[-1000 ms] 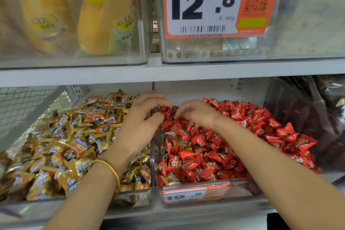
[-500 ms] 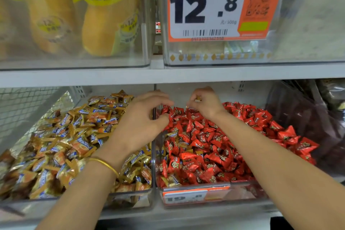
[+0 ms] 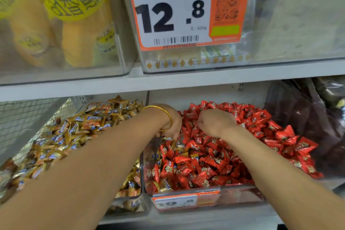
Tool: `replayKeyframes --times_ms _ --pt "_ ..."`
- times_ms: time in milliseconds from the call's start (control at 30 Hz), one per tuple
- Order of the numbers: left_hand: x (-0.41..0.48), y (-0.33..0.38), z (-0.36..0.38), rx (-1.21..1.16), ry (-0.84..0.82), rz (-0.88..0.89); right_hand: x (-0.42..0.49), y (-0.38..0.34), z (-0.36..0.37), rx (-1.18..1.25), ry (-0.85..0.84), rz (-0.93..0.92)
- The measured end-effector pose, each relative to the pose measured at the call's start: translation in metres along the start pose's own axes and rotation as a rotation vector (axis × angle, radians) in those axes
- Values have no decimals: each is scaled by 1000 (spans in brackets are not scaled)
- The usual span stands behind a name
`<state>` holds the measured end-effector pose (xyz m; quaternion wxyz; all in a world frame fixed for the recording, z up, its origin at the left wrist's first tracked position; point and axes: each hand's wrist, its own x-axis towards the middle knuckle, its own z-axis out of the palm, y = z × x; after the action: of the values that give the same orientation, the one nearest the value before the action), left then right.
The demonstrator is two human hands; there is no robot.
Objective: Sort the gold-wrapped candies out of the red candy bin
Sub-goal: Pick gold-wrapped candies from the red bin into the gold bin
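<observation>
The clear red candy bin is heaped with red-wrapped candies. Several gold-wrapped candies lie mixed in along its left side and front corner. My left hand, a gold bangle on its wrist, reaches across the divider into the bin's left edge. Its fingers curl down onto a gold-wrapped candy. My right hand sits knuckles-up on the red pile with its fingers curled under; what they hold is hidden.
To the left stands the bin of gold-wrapped candies, heaped high. A bin of dark wrapped goods is on the right. The shelf above carries clear boxes and a 12.8 price card, low over the bins.
My left hand moved right from the divider into the red bin and turned its fingers down. My right hand came forward from the back of the pile and closed into a fist.
</observation>
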<state>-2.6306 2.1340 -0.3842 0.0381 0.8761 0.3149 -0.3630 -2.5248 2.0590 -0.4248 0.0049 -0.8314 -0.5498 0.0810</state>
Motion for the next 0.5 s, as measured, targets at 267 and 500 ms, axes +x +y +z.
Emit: replayKeyframes --times_ms 267,500 --pt "16 -11 6 -130 231 -57 5 -12 7 504 -52 -328" --pt "20 -6 5 -241 64 -35 3 1 1 -4 15 -122"
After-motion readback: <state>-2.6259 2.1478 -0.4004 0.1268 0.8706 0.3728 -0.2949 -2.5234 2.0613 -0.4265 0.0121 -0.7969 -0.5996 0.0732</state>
